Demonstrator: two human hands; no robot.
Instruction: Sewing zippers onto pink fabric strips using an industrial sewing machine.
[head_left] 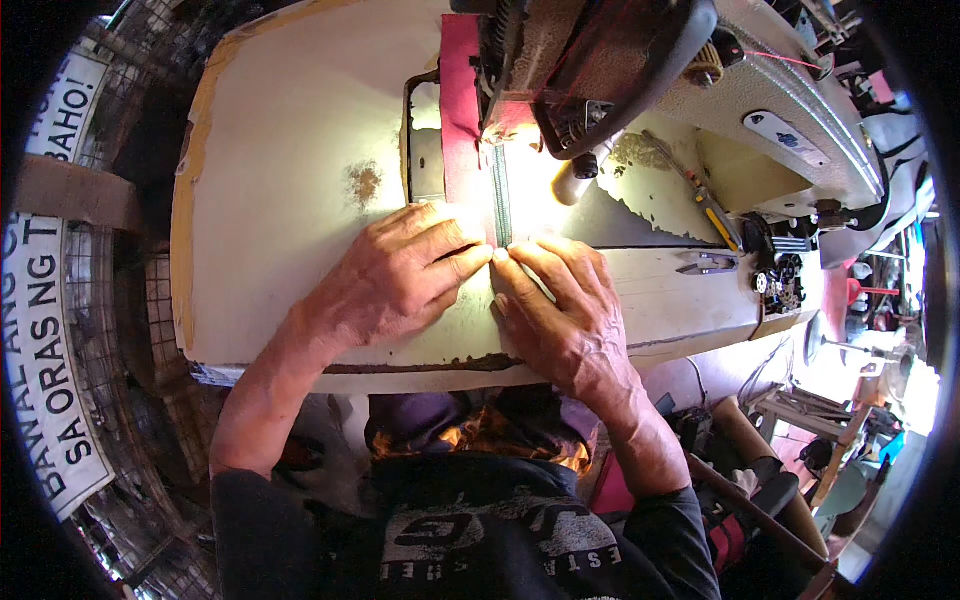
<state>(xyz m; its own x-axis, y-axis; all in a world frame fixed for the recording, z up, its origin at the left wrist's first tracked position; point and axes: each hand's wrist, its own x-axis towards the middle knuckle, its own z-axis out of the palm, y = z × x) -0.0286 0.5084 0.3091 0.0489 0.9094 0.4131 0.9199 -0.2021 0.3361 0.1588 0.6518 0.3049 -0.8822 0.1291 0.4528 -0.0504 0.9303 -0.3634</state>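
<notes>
A pink fabric strip [461, 90] lies lengthwise on the sewing table under the head of a sewing machine [600, 50], with a dark zipper [501, 190] along its right side. My left hand [405, 270] has its fingers curled, thumb and forefinger pinching the near end of the pink strip. My right hand [565, 310] presses close beside it, fingertips closed at the zipper's near end. The machine's lamp glares over the fabric, so the exact edges under my fingertips are hard to make out.
A yellow-handled screwdriver [718, 215], thread snips [708, 264] and a bobbin winder [778, 285] sit at the right. Metal mesh with white signs [50, 370] borders the left. Another person's bare leg [805, 525] shows low at the right, beside wooden furniture [830, 420].
</notes>
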